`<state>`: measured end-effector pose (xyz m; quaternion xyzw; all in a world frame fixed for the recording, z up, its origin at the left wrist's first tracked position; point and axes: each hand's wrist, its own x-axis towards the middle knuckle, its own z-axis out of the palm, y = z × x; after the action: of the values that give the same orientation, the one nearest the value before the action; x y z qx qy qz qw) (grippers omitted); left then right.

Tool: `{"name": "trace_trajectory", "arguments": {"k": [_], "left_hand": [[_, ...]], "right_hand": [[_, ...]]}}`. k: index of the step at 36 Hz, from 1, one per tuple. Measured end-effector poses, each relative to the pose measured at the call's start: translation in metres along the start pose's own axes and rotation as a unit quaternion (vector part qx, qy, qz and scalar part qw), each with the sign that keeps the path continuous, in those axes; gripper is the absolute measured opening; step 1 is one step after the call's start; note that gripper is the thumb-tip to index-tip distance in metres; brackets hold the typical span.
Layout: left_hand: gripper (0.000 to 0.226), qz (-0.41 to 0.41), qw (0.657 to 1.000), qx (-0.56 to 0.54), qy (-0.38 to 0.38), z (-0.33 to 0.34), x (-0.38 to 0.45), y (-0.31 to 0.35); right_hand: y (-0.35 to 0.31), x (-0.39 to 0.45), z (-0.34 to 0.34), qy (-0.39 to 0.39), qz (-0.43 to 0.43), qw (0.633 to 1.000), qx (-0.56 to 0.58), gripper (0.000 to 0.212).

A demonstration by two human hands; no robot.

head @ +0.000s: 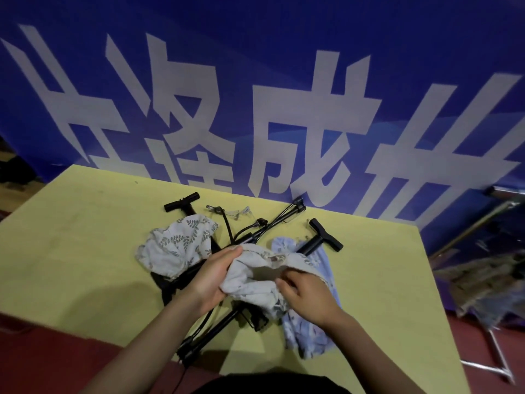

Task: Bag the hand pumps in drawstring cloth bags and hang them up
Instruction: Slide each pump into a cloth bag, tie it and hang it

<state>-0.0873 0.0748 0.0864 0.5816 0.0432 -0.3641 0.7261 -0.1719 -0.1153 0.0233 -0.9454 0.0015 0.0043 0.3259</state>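
Note:
Both my hands hold a white patterned cloth bag [252, 282] with its mouth spread apart over the middle of the yellow table [85, 251]. My left hand [211, 277] grips the bag's left rim and my right hand [305, 298] pinches its right rim. A black hand pump [216, 331] lies under the bag, its base end toward me. A second pump [184, 203] sits partly inside a white leaf-print bag [177, 245] at the left. A third pump [324, 237] lies half inside a pale blue bag [306, 328] at the right.
Black hoses and a thin pump [272, 223] lie tangled at the table's back. A blue banner [255, 95] with large white characters stands right behind the table. A folding metal frame and straw-like bundle [483, 280] sit on the floor at the right.

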Motion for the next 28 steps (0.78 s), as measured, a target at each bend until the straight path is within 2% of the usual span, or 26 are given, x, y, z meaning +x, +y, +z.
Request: {"name": "trace_trajectory", "arguments": {"k": [3, 6, 10, 13, 17, 19, 21, 24, 28], "left_hand": [[0.034, -0.013, 0.999, -0.025, -0.039, 0.007, 0.004, 0.006], [0.033, -0.005, 0.997, -0.037, -0.062, 0.018, 0.014, 0.014], [0.032, 0.006, 0.998, -0.020, -0.054, 0.030, 0.035, 0.016], [0.027, -0.011, 1.000, -0.012, -0.022, 0.039, 0.051, 0.008], [0.020, -0.044, 0.997, 0.021, -0.059, 0.054, 0.064, -0.002], [0.016, -0.060, 0.995, 0.051, -0.067, 0.058, 0.071, -0.008], [0.014, -0.064, 0.989, 0.119, -0.064, 0.057, 0.079, -0.015], [0.016, -0.054, 0.976, 0.209, -0.035, 0.047, 0.093, -0.025], [0.017, -0.043, 0.975, 0.211, 0.050, 0.022, 0.111, -0.031]], "right_hand": [[-0.008, -0.010, -0.030, 0.004, -0.025, 0.999, 0.036, 0.035], [-0.011, -0.018, -0.060, 0.012, -0.037, 0.994, 0.104, 0.024], [0.002, -0.019, -0.085, 0.037, -0.019, 0.990, 0.137, 0.019], [0.017, -0.021, -0.096, 0.094, 0.022, 0.979, 0.178, 0.024], [0.029, -0.025, -0.107, 0.212, 0.087, 0.936, 0.267, 0.035], [0.038, -0.024, -0.108, 0.259, 0.112, 0.919, 0.275, 0.039], [0.049, -0.022, -0.104, 0.274, 0.154, 0.915, 0.252, 0.045], [0.067, -0.014, -0.087, 0.225, 0.230, 0.935, 0.152, 0.041], [0.086, -0.002, -0.049, 0.086, 0.268, 0.959, 0.026, 0.025]]}}
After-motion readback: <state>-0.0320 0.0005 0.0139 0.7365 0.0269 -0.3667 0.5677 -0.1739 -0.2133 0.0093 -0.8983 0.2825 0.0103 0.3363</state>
